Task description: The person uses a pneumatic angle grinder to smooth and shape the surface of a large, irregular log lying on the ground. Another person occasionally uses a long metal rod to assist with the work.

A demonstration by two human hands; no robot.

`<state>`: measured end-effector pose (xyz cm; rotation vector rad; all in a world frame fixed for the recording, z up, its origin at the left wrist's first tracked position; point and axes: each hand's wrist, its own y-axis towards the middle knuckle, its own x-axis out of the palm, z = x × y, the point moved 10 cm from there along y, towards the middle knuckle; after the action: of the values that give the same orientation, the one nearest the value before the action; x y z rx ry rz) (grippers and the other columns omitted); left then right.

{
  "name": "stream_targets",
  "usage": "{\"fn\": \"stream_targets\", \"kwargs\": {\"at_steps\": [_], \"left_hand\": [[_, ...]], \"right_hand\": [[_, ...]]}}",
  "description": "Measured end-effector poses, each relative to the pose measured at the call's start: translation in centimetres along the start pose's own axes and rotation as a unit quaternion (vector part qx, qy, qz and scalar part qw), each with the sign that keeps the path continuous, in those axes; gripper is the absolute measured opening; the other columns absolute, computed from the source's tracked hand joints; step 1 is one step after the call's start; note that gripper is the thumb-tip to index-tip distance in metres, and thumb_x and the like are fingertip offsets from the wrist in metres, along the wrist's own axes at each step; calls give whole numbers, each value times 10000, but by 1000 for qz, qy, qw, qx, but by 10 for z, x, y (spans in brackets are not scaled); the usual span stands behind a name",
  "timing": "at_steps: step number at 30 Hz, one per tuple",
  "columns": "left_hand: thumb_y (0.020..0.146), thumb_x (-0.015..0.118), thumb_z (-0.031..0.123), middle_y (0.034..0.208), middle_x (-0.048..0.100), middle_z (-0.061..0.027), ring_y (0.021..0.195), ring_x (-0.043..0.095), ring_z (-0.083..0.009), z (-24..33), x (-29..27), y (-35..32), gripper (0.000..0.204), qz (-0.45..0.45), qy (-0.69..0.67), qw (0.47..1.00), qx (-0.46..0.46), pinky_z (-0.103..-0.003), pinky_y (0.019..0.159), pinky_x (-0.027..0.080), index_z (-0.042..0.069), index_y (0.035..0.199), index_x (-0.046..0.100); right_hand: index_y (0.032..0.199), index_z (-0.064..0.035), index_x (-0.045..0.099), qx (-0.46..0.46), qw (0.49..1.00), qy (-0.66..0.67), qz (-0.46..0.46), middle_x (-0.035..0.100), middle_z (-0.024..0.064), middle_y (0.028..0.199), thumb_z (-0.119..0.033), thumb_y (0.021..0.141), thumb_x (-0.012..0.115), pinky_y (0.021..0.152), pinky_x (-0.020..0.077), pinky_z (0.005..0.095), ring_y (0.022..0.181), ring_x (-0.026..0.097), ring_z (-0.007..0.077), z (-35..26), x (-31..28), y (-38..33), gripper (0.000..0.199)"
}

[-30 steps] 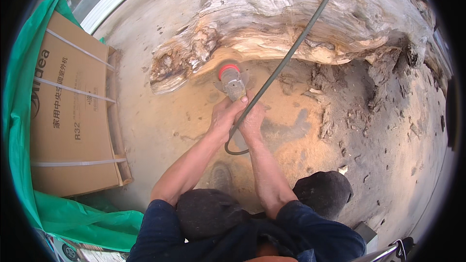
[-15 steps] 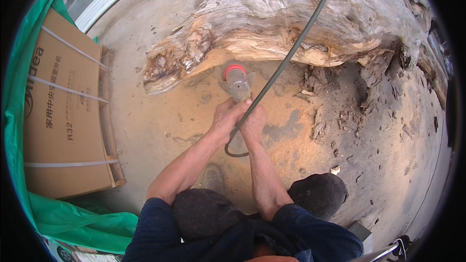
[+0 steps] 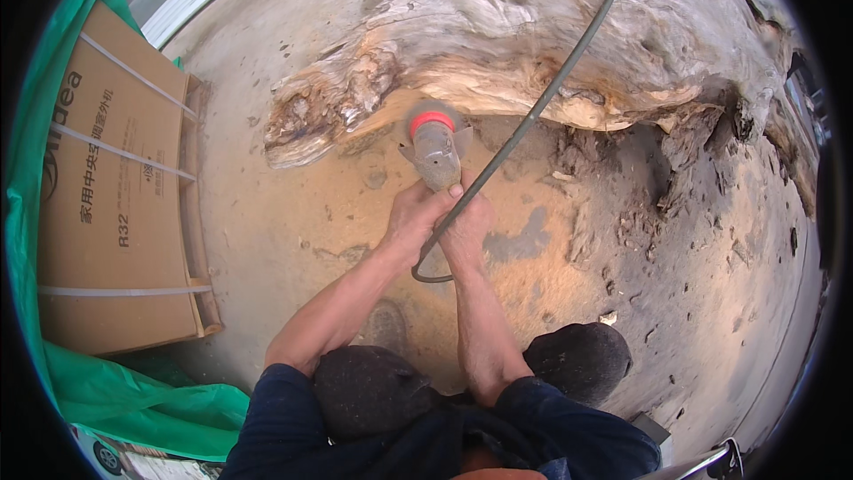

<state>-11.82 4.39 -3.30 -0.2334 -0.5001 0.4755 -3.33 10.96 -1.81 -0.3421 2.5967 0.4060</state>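
A dusty angle grinder (image 3: 437, 158) with a red ring round its head is held out in front of me, its body pointing away. Both of my hands grip its near end, pressed close together. My left hand (image 3: 414, 212) is closed round it from the left, and my right hand (image 3: 468, 213) from the right, partly behind the cord. The grinder's blurred disc (image 3: 434, 110) lies against the lower edge of a big weathered log (image 3: 498, 44), where the wood is pale. A grey-green cord (image 3: 524, 129) runs from beneath my hands across my right hand and up over the log.
Orange sawdust (image 3: 524, 276) covers the concrete floor below the log. Bark scraps (image 3: 635, 222) lie to the right. At the left stands a large strapped cardboard box (image 3: 115, 187) with a green tarp (image 3: 142, 396) around it. My knees (image 3: 577, 363) are bent close behind my hands.
The grinder's head has moved slightly away from me, closer along the log's edge, and its disc shows more above the red ring. My grip is the same. The whole view has shifted a little.
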Motion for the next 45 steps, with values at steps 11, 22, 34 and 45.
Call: {"fn": "stream_targets", "kwargs": {"at_steps": [11,22,34,45], "left_hand": [[965,739,318,1089,668,-70,956,642,-127,-8,14,8,503,-40,26,999,-2,-291,837,541,-52,1273,592],[965,736,319,1035,671,-67,899,635,-99,14,5,2,509,-10,9,1000,10,-268,778,535,-78,1248,588],[949,756,360,1083,674,-81,940,640,-116,6,4,7,555,-18,16,1000,11,-281,797,535,-72,1254,588],[972,735,330,1176,665,-93,1022,640,-129,-16,8,11,527,-45,2,999,-8,-289,879,531,-60,1295,589]], "right_hand": [[1055,-54,668,9,997,59,47,678,191,761,-205,866,654,615,523,456,742,699,391,8,-15,-1,243],[1107,-37,675,-17,999,32,26,692,206,802,-187,900,653,650,517,423,789,709,406,-12,-5,5,257],[1164,-67,659,-11,999,30,18,691,198,843,-218,876,649,621,518,488,747,685,430,-10,-9,1,325],[1196,-66,661,12,999,22,32,694,198,851,-213,879,662,628,516,486,752,694,413,19,-7,-3,349]]}}
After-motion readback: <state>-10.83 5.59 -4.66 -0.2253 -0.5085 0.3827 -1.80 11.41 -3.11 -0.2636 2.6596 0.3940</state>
